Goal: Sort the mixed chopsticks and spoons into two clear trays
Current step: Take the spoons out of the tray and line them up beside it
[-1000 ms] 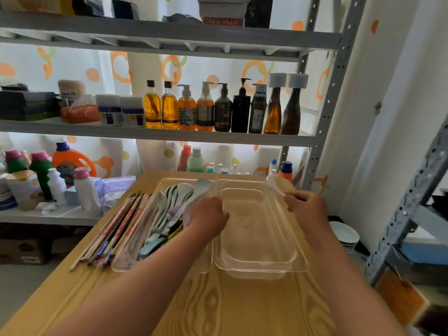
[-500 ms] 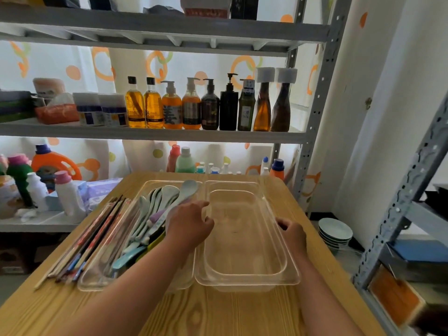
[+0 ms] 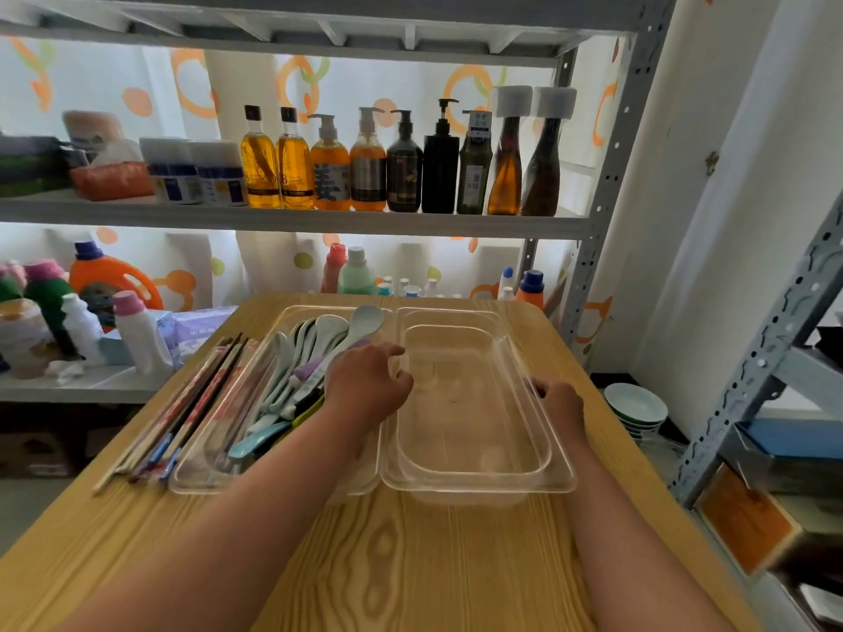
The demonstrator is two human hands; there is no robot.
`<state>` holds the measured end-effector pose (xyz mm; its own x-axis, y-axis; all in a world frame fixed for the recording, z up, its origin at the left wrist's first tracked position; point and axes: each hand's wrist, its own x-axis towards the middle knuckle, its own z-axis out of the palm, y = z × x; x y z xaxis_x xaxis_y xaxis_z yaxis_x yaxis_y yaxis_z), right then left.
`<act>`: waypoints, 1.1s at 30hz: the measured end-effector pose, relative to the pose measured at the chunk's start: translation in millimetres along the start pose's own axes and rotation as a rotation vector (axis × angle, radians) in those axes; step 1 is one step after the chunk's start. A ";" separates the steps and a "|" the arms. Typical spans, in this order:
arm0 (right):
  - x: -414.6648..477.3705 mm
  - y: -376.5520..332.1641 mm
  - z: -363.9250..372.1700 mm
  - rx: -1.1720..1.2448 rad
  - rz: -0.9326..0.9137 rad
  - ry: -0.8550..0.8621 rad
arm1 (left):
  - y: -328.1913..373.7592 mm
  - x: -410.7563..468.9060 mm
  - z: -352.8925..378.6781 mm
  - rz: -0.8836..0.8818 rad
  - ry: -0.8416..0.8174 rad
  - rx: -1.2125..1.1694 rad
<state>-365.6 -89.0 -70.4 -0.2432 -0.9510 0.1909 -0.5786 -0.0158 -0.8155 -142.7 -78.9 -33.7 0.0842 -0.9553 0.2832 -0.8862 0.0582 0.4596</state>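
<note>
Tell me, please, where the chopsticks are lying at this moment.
In the head view the chopsticks lie bundled at the left of the wooden table, along the left rim of the clear tray holding the spoons.

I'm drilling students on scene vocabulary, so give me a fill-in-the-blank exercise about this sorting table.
The spoons lie in the ___ clear tray.
The bundle of chopsticks rests on the wooden ___, beside that tray.
The other tray, whose rim the right hand grips, is ___.
Missing words: left; table; empty.
</note>
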 end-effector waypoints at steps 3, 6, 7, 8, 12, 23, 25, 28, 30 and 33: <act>-1.0 0.2 -1.4 0.028 -0.003 0.002 | 0.4 -1.4 -1.7 -0.002 -0.006 -0.017; -2.2 -0.3 -1.9 0.034 -0.007 -0.005 | -1.0 -3.1 -3.0 0.005 -0.022 -0.042; -2.6 -0.8 -2.1 0.033 -0.008 -0.009 | -1.6 -3.4 -3.5 0.009 -0.030 -0.047; -2.6 -1.0 -2.1 0.038 -0.007 -0.011 | -2.2 -3.9 -4.1 0.014 -0.036 -0.050; -2.4 -0.4 -3.2 0.054 0.003 -0.025 | -2.7 -4.3 -5.4 0.020 -0.035 -0.058; 0.3 0.7 -9.0 0.347 0.142 0.099 | -3.4 -1.7 -2.9 0.010 -0.024 -0.073; 0.6 -4.7 -13.5 0.502 0.215 0.100 | -3.2 -1.2 -2.5 0.006 -0.019 -0.079; 2.1 -15.7 -21.9 0.413 0.147 0.099 | -1.8 -0.9 -2.6 -0.002 -0.009 -0.093; -0.6 -29.9 -26.8 0.258 0.029 0.078 | -0.9 -0.7 -2.9 -0.014 -0.003 -0.122; -10.0 -57.2 -25.0 0.183 -0.084 0.003 | -0.1 0.1 -5.4 -0.033 0.004 -0.183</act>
<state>-349.5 -70.9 -12.0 -0.2025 -0.9432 0.2635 -0.4461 -0.1506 -0.8822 -140.2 -77.4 -29.1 0.1138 -0.9566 0.2683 -0.7856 0.0787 0.6138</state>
